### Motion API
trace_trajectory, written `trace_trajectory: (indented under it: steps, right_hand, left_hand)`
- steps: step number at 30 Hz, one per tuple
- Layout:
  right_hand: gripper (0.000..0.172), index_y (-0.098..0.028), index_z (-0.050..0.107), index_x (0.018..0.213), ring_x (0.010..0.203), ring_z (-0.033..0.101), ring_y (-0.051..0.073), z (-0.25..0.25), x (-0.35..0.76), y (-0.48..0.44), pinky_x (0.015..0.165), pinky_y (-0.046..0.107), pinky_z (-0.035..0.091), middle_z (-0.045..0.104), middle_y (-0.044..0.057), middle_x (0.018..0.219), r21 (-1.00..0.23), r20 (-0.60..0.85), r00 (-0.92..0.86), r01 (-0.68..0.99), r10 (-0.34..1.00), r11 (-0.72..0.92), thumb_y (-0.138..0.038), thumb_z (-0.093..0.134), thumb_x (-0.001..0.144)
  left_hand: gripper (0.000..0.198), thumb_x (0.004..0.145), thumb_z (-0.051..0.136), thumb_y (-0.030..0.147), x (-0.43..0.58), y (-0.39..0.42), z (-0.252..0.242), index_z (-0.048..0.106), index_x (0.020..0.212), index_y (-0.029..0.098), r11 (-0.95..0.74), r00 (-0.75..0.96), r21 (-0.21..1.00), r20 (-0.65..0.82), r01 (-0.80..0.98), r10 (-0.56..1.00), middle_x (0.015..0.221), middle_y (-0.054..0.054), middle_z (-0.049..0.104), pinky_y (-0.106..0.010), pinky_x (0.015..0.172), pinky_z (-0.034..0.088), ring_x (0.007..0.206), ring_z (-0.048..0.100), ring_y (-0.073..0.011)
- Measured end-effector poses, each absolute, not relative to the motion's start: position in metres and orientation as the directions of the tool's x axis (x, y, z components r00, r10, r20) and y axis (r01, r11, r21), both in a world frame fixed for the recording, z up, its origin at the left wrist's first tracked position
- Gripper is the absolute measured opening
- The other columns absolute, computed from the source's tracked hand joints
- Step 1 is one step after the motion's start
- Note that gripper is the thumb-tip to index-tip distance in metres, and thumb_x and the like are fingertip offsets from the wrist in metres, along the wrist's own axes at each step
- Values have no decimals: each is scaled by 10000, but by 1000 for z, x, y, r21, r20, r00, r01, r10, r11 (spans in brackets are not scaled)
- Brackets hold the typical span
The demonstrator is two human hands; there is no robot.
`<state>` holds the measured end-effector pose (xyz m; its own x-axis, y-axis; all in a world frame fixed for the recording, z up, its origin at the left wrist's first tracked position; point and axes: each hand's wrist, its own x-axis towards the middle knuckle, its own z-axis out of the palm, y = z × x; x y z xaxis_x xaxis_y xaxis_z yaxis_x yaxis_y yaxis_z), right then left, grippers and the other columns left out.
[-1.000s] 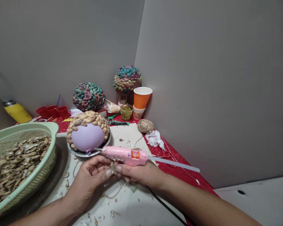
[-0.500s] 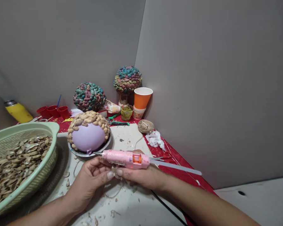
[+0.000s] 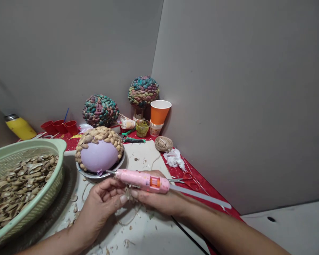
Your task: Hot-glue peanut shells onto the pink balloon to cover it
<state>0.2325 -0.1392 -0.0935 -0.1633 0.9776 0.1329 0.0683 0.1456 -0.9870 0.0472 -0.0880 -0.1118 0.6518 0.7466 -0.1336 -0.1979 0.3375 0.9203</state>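
Note:
My right hand (image 3: pixel 159 201) grips a pink hot glue gun (image 3: pixel 138 179), its nozzle pointing left and a long glue stick (image 3: pixel 202 197) coming out of its back. My left hand (image 3: pixel 102 202) is closed just below the gun's front, thumb against fingers. A small stringy tuft (image 3: pixel 128 193) shows between the two thumbs; I cannot make out what it is. Just beyond the nozzle sits a lilac balloon (image 3: pixel 99 156), its top and sides covered in peanut shells (image 3: pixel 99 134), resting in a metal bowl (image 3: pixel 94 176).
A green basket (image 3: pixel 59 150) of shells stands at left. Behind are red cups (image 3: pixel 71 127), two coloured shell balls (image 3: pixel 100 110) (image 3: pixel 143 91), an orange paper cup (image 3: pixel 158 115) and pliers (image 3: pixel 134 140). Twine (image 3: pixel 164 143), crumpled white plastic (image 3: pixel 174 159) and scissors (image 3: pixel 187 180) lie right.
The glue stick's rear end has swung slightly downward and right as the gun tilts. Both hands stay together in nearly the same place.

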Motion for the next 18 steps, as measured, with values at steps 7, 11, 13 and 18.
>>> trace_trajectory:
  steps: [7, 11, 13, 18]
  right_hand:
    - [377, -156, 644, 758, 483, 425, 94, -103, 239, -138, 447, 206, 337, 500, -36, 549, -999, -34, -170, 19, 985, -31, -529, 675, 799]
    - [412, -146, 672, 844, 483, 425, 80, -103, 239, -137, 446, 189, 326, 510, -43, 553, -997, -64, -184, -30, 981, -71, -550, 703, 771]
    - [444, -156, 687, 970, 487, 427, 80, -102, 238, -137, 446, 185, 330, 522, -46, 570, -995, -80, -203, -43, 976, -91, -552, 705, 771]
    - [459, -155, 688, 991, 486, 450, 79, -101, 238, -137, 449, 178, 354, 535, -45, 575, -994, -103, -215, -20, 971, -110, -561, 698, 776]
  left_hand:
    - [184, 757, 784, 176, 48, -88, -106, 634, 863, 184, 373, 686, 890, -101, -261, 721, 834, -10, 720, -249, 778, 519, 803, 670, -138]
    - [199, 759, 783, 165, 49, -89, -105, 632, 887, 189, 412, 699, 866, -106, -285, 707, 825, -4, 729, -260, 784, 532, 783, 685, -136]
    - [190, 763, 778, 158, 50, -89, -104, 641, 893, 184, 430, 708, 855, -110, -291, 697, 830, -13, 744, -261, 792, 536, 772, 695, -134]
    - [210, 736, 802, 178, 52, -90, -102, 653, 884, 167, 440, 712, 853, -123, -279, 691, 838, -49, 771, -286, 789, 551, 774, 719, -167]
